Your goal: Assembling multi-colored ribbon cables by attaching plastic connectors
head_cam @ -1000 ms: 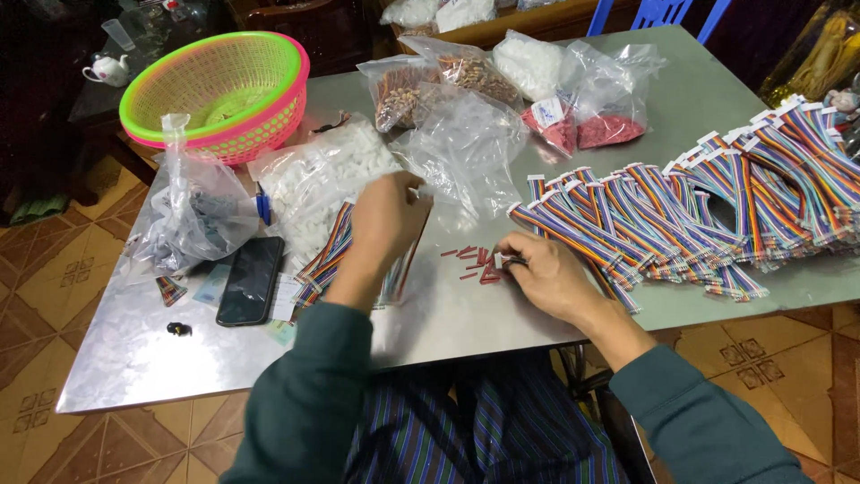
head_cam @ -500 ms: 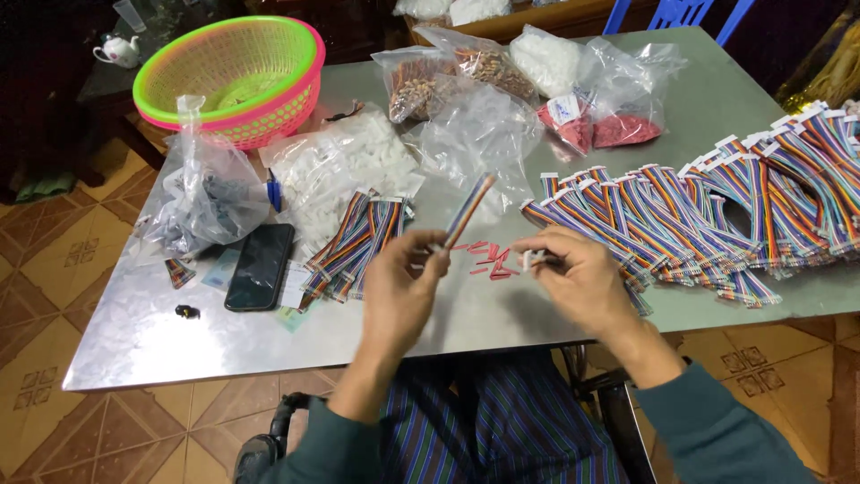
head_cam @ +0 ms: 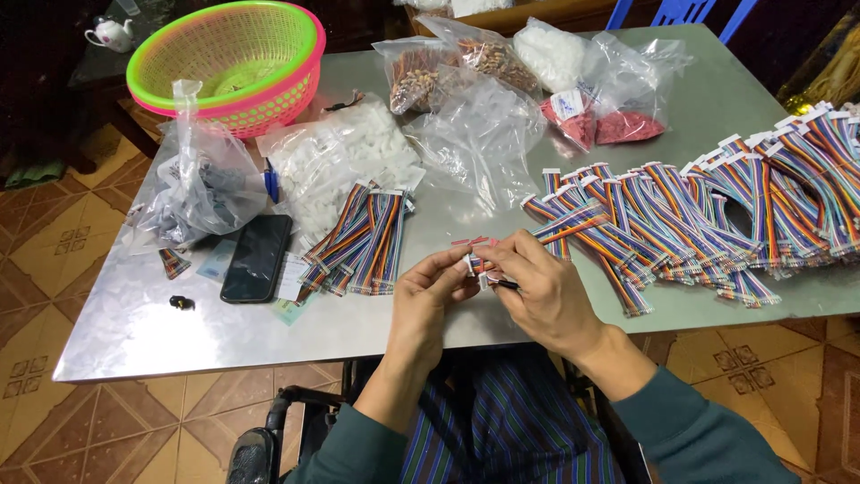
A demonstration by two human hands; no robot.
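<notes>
From my remote seat I see both hands meeting low in the centre of the frame. My left hand (head_cam: 430, 300) and right hand (head_cam: 537, 291) pinch, fingertip to fingertip, the near end of one rainbow ribbon cable (head_cam: 573, 229), which trails up and to the right from the fingers; whether a small connector sits at that end I cannot tell.

As I judge it, much is done: a long heap of finished cables (head_cam: 717, 215) with white plugs fills the right side of the metal table (head_cam: 134, 332). A smaller bundle of cables (head_cam: 363, 242) lies left of centre, seemingly waiting. Loose pinkish bits (head_cam: 475, 242) lie just above my fingers.

The held cable is flat, striped in many colours, and bends softly.

Clear bags of parts (head_cam: 484, 125) crowd the upper middle, a pink-and-green basket (head_cam: 233, 63) sits upper left, and a black phone (head_cam: 257, 257) lies at left.
</notes>
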